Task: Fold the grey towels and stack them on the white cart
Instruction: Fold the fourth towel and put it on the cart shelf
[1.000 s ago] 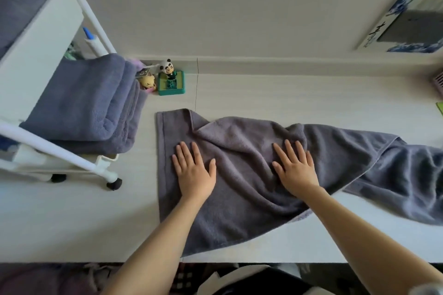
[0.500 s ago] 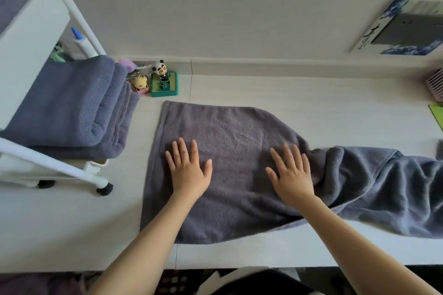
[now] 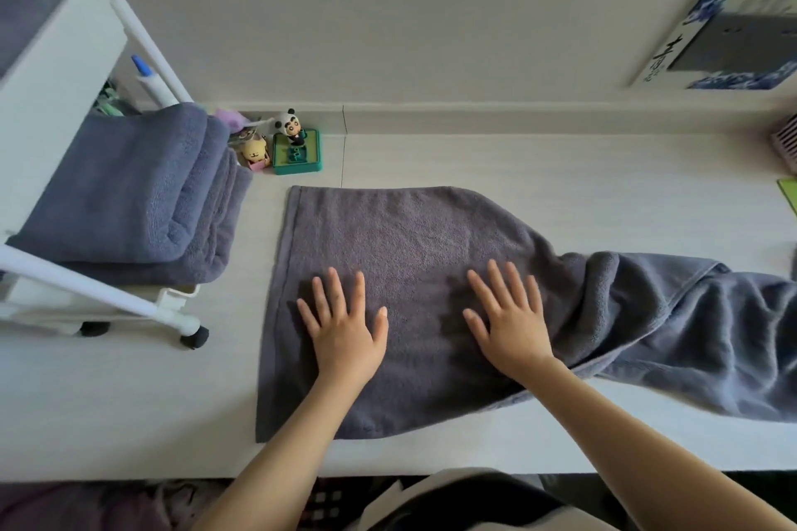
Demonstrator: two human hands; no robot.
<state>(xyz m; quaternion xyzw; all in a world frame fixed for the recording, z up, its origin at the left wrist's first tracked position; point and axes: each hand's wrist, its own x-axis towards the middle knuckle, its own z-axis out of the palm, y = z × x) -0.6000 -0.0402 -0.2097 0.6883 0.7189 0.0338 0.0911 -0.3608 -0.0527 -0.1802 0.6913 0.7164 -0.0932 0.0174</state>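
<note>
Our left hand (image 3: 345, 336) and right hand (image 3: 511, 330), spread flat, have smoothed the grey towel (image 3: 409, 254) toward the desk's left edge, seemingly ready to fold.

The light is soft and even, like daylight, without glare. Short, weak shadows lie under the right hand (image 3: 511, 325) and beside the left hand (image 3: 345, 334) on the towel (image 3: 414, 237). The wide lens bends the cart (image 3: 56, 56) at the edges. The picture is slightly blurred everywhere.

Both hands rest on the towel (image 3: 409, 237) spread on the table (image 3: 560, 168), cart (image 3: 51, 69) to its left.
</note>
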